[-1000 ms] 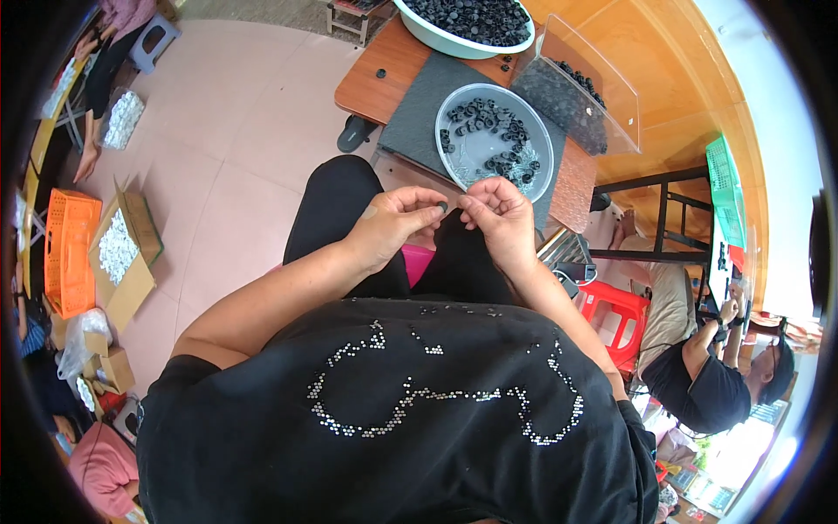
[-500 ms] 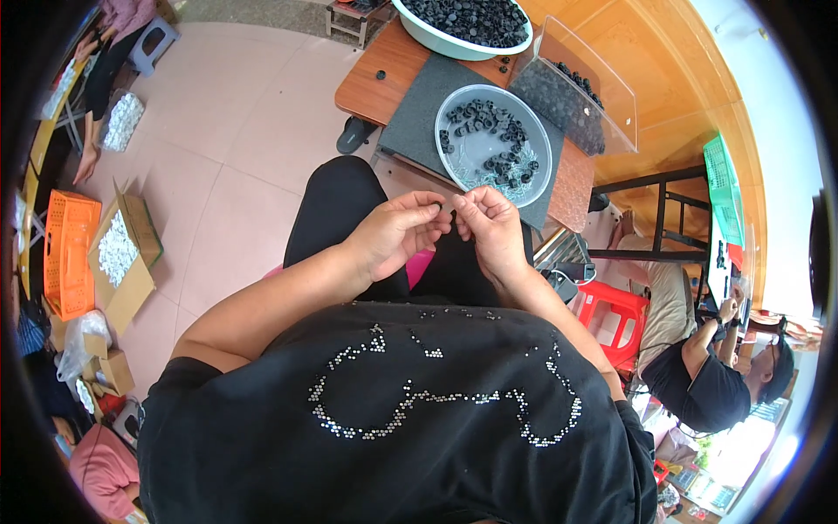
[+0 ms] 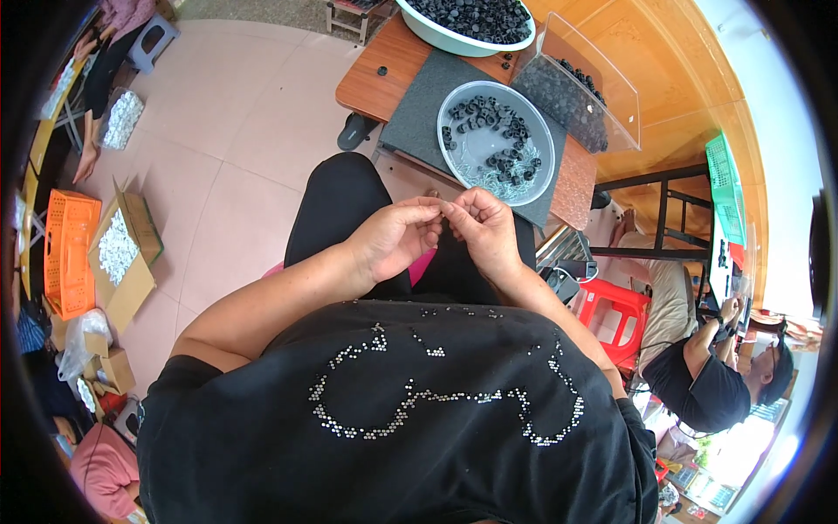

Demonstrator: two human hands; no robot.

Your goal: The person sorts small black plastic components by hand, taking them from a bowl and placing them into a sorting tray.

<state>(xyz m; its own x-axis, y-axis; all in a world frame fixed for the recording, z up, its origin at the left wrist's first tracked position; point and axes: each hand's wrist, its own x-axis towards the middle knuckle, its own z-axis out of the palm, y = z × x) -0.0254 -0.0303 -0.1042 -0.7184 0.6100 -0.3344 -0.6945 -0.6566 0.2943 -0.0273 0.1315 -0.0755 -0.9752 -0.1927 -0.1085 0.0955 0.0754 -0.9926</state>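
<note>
Over my lap, my left hand [image 3: 397, 236] and my right hand [image 3: 485, 234] meet at the fingertips. Both thumbs and forefingers are pinched together, and whatever lies between them is hidden or too small to make out. Just beyond my hands stands a round grey basin [image 3: 552, 179]. In it lie many small black round parts [image 3: 491, 113] and a heap of thin, clear or silvery pieces [image 3: 497, 181]. The basin rests on a dark grey board [image 3: 410, 122] on a brown wooden table [image 3: 362, 83].
A pale basin [image 3: 454, 45] heaped with black parts stands at the table's far side, beside a clear plastic box [image 3: 559, 96]. At right are a red stool [image 3: 615, 319] and a seated person [image 3: 707, 375]. An orange crate [image 3: 72, 253] and a cardboard box [image 3: 131, 293] stand left.
My fingertips have closed together; a small gap with something dark at my left fingertips showed between them before. My right hand has shifted slightly left.
</note>
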